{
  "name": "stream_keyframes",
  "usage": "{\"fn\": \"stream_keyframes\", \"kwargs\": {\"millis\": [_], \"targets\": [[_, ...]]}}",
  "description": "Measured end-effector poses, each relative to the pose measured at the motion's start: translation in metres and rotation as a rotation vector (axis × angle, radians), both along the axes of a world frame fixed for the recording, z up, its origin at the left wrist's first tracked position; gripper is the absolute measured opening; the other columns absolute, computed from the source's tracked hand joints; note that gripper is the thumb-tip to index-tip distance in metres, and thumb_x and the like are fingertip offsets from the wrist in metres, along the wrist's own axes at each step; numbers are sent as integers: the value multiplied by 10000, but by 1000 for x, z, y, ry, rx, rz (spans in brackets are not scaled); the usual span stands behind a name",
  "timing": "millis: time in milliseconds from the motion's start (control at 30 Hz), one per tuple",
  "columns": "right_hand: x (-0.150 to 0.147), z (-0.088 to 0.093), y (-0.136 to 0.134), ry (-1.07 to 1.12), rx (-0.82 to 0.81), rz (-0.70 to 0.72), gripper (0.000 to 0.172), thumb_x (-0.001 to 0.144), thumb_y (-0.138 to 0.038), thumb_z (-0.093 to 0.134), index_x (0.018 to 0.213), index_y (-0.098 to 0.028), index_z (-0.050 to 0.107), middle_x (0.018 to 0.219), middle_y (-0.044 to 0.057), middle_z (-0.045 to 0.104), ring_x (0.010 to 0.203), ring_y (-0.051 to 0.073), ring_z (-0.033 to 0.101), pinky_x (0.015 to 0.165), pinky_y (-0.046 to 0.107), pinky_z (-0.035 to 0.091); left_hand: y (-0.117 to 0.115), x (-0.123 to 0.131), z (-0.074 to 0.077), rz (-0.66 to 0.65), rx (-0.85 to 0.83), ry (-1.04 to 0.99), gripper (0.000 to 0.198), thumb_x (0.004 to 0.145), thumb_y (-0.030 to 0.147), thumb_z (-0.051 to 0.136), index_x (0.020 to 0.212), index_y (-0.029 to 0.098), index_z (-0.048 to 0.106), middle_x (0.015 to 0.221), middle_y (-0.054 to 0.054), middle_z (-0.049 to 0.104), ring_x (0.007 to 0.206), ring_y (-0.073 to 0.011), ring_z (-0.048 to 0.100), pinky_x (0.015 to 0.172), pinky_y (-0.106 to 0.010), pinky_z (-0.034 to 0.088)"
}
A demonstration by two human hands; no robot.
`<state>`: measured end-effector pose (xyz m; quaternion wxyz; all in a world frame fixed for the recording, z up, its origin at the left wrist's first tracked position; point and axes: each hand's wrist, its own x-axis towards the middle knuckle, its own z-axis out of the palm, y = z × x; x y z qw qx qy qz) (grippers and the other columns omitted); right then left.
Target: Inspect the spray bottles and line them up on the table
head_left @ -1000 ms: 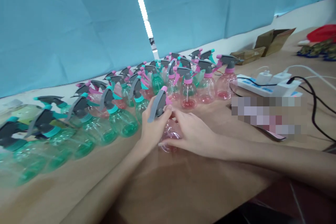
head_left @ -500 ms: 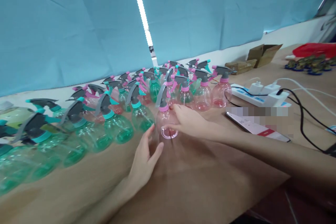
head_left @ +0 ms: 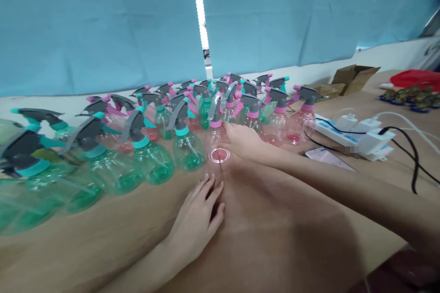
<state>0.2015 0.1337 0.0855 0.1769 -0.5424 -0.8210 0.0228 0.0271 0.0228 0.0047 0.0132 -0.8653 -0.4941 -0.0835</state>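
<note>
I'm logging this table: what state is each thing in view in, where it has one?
Pink spray bottle: sprayer fitted, held
Right hand: gripping that bottle
Left hand: open, holding nothing
Green bottles: standing, sprayers fitted
Other pink bottles: standing, sprayers fitted
Phone: lying flat, screen lit
Power strip: plugs in, red light on
Cardboard box: open

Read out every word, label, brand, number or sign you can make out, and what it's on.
Nothing is readable.
Phone screen: marks too blurred to read.
Power strip: any lettering too small and blurred.
Nearest pink spray bottle: no lettering visible.
</note>
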Motion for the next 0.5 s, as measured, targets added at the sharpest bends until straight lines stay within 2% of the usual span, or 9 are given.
{"fn": "stream_keyframes", "kwargs": {"millis": [200, 367, 433, 500], "targets": [[-2, -4, 8, -13, 5, 2, 515, 894, -350, 604, 1317, -101, 448, 1178, 200, 657, 1060, 338, 641, 810, 416, 493, 0, 1, 1, -9, 27, 0, 464, 955, 290, 389, 1349, 98, 540, 1468, -176, 464, 1368, -341, 415, 1085, -545, 398], [4, -10, 4, 23, 37, 34, 681, 865, -304, 622, 1438, -75, 335, 1351, 242, 537, 1215, 356, 546, 891, 440, 482, 0, 2, 1, -17, 39, -16, 455, 948, 292, 405, 1334, 104, 554, 1439, -168, 503, 1360, -337, 429, 1071, -547, 416], [13, -11, -3, 73, 71, 74, 676, 845, -327, 636, 1429, -104, 379, 1361, 218, 542, 1228, 357, 536, 901, 455, 483, 1, 2, 0, -21, 36, -44, 456, 946, 293, 407, 1333, 99, 552, 1437, -171, 503, 1358, -340, 431, 1065, -557, 419], [28, -9, -12, 111, 92, 104, 557, 844, -353, 625, 1349, -155, 500, 1306, 169, 604, 1160, 343, 589, 877, 456, 495, 1, 2, -1, -19, 29, -57, 460, 948, 293, 406, 1341, 98, 544, 1443, -171, 498, 1362, -340, 425, 1069, -561, 414]]}}
